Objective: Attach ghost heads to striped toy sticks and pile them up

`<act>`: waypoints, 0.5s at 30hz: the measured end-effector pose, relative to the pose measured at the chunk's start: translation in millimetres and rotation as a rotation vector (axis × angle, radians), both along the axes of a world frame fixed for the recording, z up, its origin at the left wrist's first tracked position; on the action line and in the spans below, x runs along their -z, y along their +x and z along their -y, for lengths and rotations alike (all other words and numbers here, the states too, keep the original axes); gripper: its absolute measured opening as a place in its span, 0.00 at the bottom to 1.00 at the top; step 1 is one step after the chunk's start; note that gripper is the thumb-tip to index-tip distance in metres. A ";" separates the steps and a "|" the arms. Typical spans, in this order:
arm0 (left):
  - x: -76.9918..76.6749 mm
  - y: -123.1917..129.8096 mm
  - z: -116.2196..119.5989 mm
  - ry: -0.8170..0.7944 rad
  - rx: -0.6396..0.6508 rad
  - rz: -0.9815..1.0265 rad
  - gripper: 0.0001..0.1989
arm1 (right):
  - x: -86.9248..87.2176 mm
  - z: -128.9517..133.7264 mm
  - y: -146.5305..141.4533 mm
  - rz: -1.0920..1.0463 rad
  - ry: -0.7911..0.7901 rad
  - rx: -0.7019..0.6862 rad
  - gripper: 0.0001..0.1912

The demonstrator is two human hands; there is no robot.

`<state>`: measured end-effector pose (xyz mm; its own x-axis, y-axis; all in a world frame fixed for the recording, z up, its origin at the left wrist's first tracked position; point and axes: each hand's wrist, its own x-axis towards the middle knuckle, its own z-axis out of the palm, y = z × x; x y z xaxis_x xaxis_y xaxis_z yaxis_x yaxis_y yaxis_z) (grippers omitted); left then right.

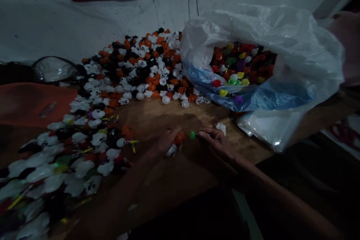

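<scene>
My left hand (168,141) is closed around a small orange toy piece (179,137), with a white piece (171,150) showing under its fingers. My right hand (218,143) pinches a thin stick with a green ball tip (192,134), which points at the orange piece and sits just beside it. Both hands rest low over the brown wooden table (157,116). A small white ghost-shaped piece (221,127) lies just behind my right hand.
A big heap of white, orange and black toy heads (140,65) fills the back of the table. More ghost pieces (67,153) spread along the left. At back right, a clear plastic bag (267,56) holds coloured balls. Flat plastic bags (267,127) lie under it.
</scene>
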<state>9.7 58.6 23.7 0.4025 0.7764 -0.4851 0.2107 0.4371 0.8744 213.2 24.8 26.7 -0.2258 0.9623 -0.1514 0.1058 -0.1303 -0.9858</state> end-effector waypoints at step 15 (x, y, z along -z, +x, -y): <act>-34.0 10.8 25.0 0.336 -0.043 0.057 0.21 | 0.9 19.8 3.3 -0.608 -0.241 0.129 0.16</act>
